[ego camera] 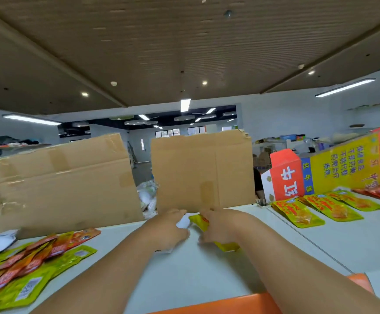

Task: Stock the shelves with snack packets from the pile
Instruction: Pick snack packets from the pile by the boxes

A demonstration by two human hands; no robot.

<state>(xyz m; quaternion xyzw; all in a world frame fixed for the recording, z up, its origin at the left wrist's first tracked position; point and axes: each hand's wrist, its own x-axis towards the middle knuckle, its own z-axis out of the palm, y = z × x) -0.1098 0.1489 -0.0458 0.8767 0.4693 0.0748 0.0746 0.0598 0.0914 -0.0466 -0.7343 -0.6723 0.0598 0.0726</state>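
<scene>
The left forearm [107, 273] and right forearm [286, 257] are bare up to the wrists. The left hand [171, 227] and right hand [218, 225] are bare too, with rounded fingers.

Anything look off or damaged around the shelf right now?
The left cardboard box leans askew, tape peeling, corner crumpled. The red-and-yellow carton lies on its side, print sideways. The pile is jumbled.

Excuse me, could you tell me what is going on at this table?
A person is handling snack packets on a white table. The left hand grips a white packet and the right hand a yellow packet, close together. A loose pile of packets lies at the left, and a row of yellow packets is laid out at the right. Two cardboard boxes stand behind.
</scene>
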